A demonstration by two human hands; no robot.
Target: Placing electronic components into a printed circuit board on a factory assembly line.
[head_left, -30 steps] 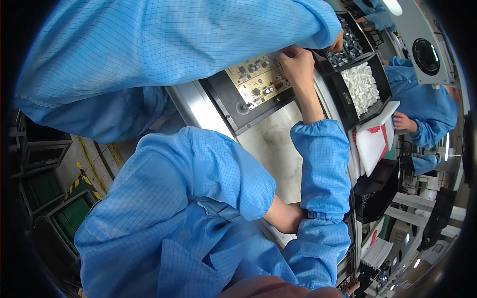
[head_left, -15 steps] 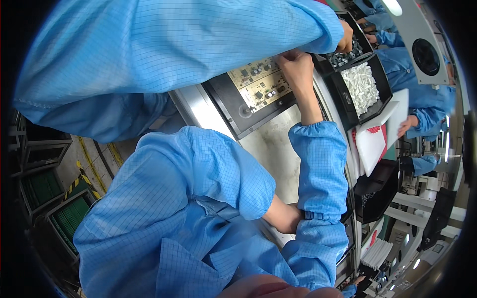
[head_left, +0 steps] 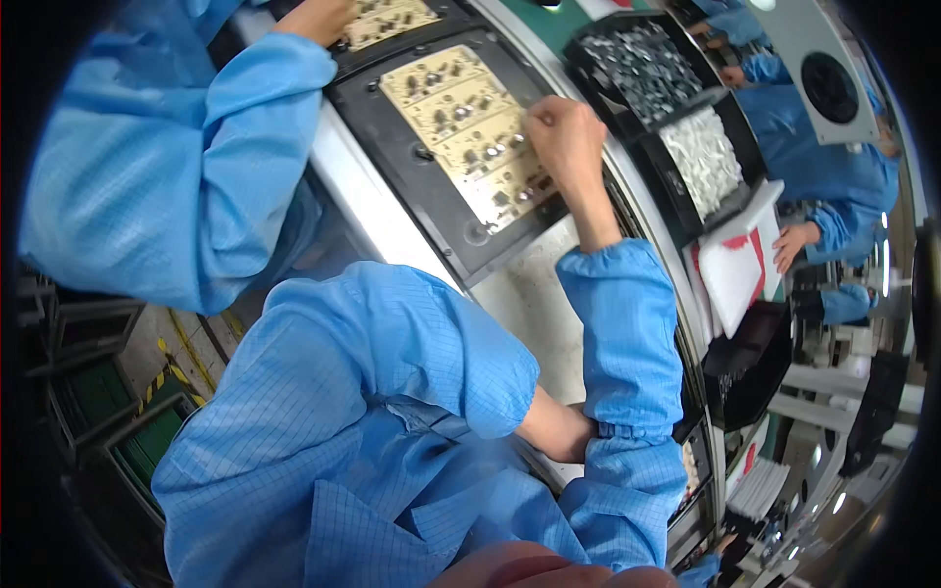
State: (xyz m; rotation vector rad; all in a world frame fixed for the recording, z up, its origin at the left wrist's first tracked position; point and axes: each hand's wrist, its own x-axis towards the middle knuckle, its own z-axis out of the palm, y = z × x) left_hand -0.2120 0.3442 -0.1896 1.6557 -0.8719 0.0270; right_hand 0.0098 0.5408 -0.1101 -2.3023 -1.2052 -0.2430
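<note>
A tan circuit board panel (head_left: 456,113), fitted with small capacitors and other components, lies in a black carrier (head_left: 392,147) ahead of me. My right hand (head_left: 569,142) is over the panel's right edge, thumb and fingers pinched together. Whatever might be between those fingertips is too small to make out. My left arm is bent across my body, its wrist next to my right sleeve. Of my left hand (head_left: 561,428) only the part by the wrist shows; the fingers are hidden behind my right forearm.
On the left, a co-worker's hand (head_left: 319,20) touches a second board (head_left: 387,18). Right of the carrier stand black bins with dark metallic parts (head_left: 647,73) and white pieces (head_left: 704,162). A white foam sheet (head_left: 727,279) and another black bin (head_left: 750,367) are nearer.
The co-worker's arm, which reached across the panel into the bin of metallic parts, has withdrawn to the left, uncovering the panel. My right hand has shifted slightly; my left arm stays put.
</note>
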